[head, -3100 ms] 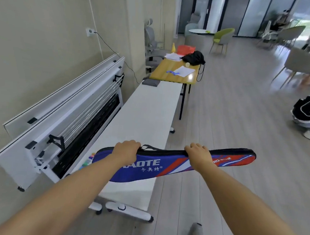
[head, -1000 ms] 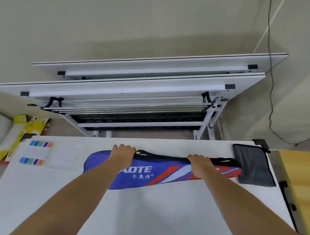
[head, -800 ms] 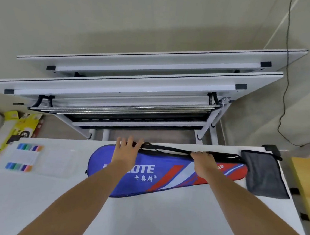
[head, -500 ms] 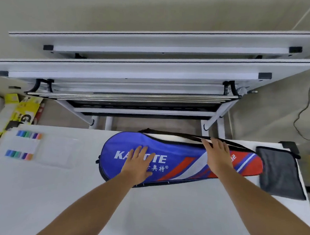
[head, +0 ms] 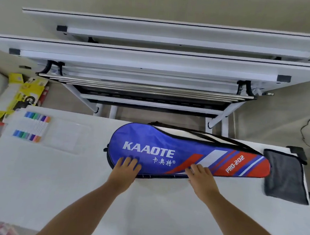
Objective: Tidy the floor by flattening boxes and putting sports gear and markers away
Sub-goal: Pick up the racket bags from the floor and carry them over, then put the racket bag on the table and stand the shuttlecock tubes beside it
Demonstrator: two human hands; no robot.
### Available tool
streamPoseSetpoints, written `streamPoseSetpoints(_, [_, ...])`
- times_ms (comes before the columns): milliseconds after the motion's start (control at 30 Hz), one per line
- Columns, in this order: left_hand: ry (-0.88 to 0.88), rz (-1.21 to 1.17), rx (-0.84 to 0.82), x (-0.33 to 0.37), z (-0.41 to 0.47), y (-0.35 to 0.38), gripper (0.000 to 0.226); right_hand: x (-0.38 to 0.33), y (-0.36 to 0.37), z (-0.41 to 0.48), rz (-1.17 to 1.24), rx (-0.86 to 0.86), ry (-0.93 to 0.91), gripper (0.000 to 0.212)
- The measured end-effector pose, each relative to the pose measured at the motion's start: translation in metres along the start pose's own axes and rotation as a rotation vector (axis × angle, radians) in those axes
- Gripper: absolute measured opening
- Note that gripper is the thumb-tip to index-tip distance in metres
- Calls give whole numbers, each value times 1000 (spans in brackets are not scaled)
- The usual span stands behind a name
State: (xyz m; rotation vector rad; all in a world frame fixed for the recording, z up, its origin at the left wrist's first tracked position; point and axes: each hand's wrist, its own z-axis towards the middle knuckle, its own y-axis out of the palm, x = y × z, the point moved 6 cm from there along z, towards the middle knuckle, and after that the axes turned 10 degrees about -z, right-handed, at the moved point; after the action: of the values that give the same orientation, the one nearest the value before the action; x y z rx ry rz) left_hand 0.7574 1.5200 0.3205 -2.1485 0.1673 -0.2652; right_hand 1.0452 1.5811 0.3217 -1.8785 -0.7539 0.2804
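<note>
Where white letters spell KAAOTE above three Chinese characters, with PRO-202 on the red stripes, the blue racket bag lies flat on a white table. Folded white tables stand behind it against a beige wall. The bag's long axis runs across the frame, broad end left, narrow end right at a grey cloth. Left hand and right hand rest open-fingered on its near edge. Markers lie in a clear case at middle left.
</note>
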Motion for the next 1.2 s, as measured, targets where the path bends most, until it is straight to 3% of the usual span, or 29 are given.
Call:
streamPoseSetpoints(167, [70, 56, 150, 7, 0, -4, 47, -10, -7, 10, -64, 44, -49, 45])
streamPoseSetpoints(267, [55, 35, 207, 3, 6, -11, 47, -10, -10, 11, -61, 56, -59, 40])
streamPoseSetpoints(533, [105, -62, 275, 12, 17, -27, 39, 16, -17, -2, 35, 76, 122, 38])
streamPoseSetpoints(667, [105, -53, 385, 20, 0, -36, 36, 21, -23, -9, 31, 89, 111, 36])
streamPoseSetpoints(767, [92, 13, 347, 22, -9, -27, 38, 19, -23, -12, 17, 23, 110, 36])
streamPoseSetpoints(900, [-55, -14, 198, 18, -7, -11, 51, 12, -10, -10, -7, -71, 110, 41])
streamPoseSetpoints(1033, [-154, -64, 116, 26, -16, -16, 53, 9, -17, -19, -17, -55, 119, 49])
streamPoseSetpoints(1200, [-265, -107, 168, 48, -58, -52, 48, 0, -51, -36, 2, 34, 73, 43])
